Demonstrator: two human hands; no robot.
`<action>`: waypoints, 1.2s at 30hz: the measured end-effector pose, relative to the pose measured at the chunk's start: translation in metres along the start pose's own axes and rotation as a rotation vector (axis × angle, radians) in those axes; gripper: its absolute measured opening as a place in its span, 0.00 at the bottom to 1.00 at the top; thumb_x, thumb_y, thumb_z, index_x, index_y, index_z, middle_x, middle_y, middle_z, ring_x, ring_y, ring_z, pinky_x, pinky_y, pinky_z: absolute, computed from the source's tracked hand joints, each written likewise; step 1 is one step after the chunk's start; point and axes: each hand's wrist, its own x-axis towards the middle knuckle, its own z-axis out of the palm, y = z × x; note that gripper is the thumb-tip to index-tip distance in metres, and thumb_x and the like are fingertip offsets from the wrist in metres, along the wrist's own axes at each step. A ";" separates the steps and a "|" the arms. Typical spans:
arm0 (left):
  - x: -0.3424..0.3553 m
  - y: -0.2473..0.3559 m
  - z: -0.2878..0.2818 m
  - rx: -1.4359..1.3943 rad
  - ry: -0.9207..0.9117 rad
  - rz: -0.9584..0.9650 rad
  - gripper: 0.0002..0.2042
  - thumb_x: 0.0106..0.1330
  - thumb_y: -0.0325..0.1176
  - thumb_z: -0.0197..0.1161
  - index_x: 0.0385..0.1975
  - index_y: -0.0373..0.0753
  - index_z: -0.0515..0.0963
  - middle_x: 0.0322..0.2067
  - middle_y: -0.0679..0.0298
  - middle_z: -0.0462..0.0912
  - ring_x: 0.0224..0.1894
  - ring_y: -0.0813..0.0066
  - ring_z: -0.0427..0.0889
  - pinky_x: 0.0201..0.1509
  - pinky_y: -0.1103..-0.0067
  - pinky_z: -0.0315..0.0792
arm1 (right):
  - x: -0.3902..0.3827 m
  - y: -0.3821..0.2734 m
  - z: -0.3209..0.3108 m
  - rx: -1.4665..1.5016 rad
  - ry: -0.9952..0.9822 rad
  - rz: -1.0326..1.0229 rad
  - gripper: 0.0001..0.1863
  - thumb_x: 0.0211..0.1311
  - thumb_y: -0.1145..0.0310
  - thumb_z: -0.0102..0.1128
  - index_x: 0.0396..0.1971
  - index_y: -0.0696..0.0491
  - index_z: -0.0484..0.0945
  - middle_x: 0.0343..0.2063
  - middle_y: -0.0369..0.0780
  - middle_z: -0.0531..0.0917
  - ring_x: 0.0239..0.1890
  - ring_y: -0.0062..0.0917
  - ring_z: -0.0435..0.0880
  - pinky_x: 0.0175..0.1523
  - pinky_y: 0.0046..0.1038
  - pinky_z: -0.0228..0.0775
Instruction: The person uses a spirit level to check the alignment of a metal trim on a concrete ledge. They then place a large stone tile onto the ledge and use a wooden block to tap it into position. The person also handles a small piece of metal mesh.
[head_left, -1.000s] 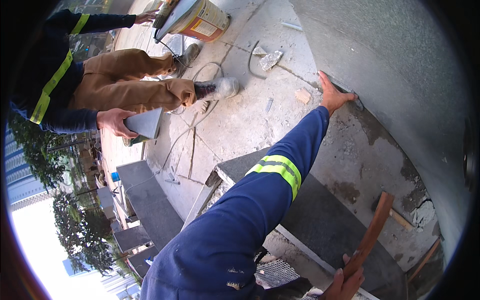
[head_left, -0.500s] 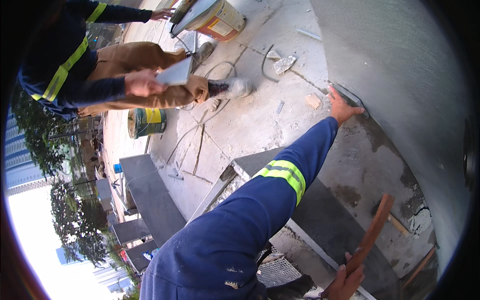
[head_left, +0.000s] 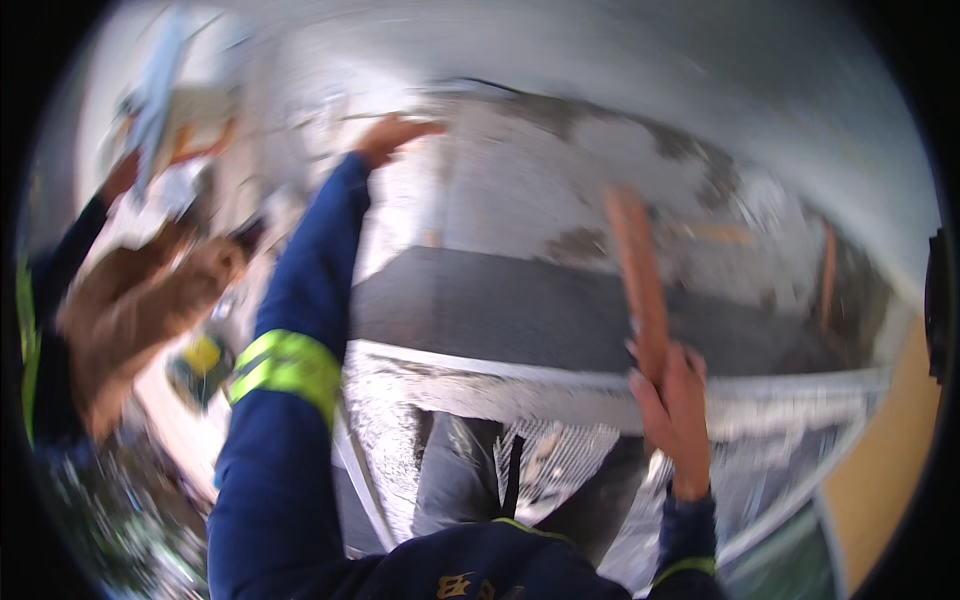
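**Right hand gripping wooden stick, left arm stretched to wall**

Frame motion-blurred, details soft. Grey plastered wall [head_left: 620,90] fills the top, curved by the lens, with a rough patchy area lower down. Below it a dark grey slab [head_left: 500,310] runs across the middle, pale mortar-crusted edge along its near side. Person's left arm in a dark blue sleeve [head_left: 290,300] with a yellow-green reflective band [head_left: 285,365] reaches up and away from lower centre. Co-worker [head_left: 130,310] crouched at far left, tan trousers, dark top with reflective stripe, well apart from the slab; too blurred for more. Reddish-brown wooden stick [head_left: 640,280] stands roughly upright right of centre, over the slab, its lower end in the right hand [head_left: 675,410]. Right hand fingers curled around the stick, holding it firm. Left hand [head_left: 390,135] at the top, against or just at the wall surface; fingers look extended, but blur means cannot tell whether it holds anything. Small yellow-and-green object [head_left: 200,365] sits below the left sleeve, unidentifiable.
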 end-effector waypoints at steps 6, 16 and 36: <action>-0.025 0.220 -0.009 -0.939 -0.523 -0.077 0.25 0.80 0.49 0.50 0.69 0.40 0.74 0.62 0.64 0.81 0.61 0.71 0.78 0.68 0.73 0.68 | -0.015 0.032 0.006 0.140 0.175 -0.163 0.19 0.65 0.55 0.62 0.39 0.56 0.71 0.18 0.42 0.78 0.27 0.45 0.82 0.65 0.51 0.62; -0.023 0.331 0.015 -0.898 -0.470 -0.164 0.23 0.79 0.44 0.58 0.67 0.35 0.74 0.65 0.62 0.77 0.66 0.68 0.74 0.70 0.69 0.65 | -0.045 0.054 0.003 0.500 0.640 -0.244 0.21 0.53 0.61 0.66 0.33 0.62 0.70 0.13 0.44 0.75 0.19 0.51 0.77 0.34 0.48 0.70; 0.169 0.786 0.017 -0.353 -0.422 -0.310 0.45 0.69 0.70 0.56 0.79 0.45 0.61 0.74 0.60 0.66 0.73 0.58 0.66 0.74 0.58 0.55 | -0.650 0.357 0.024 0.919 0.236 0.941 0.28 0.54 0.50 0.66 0.49 0.54 0.77 0.33 0.50 0.87 0.39 0.48 0.88 0.46 0.48 0.76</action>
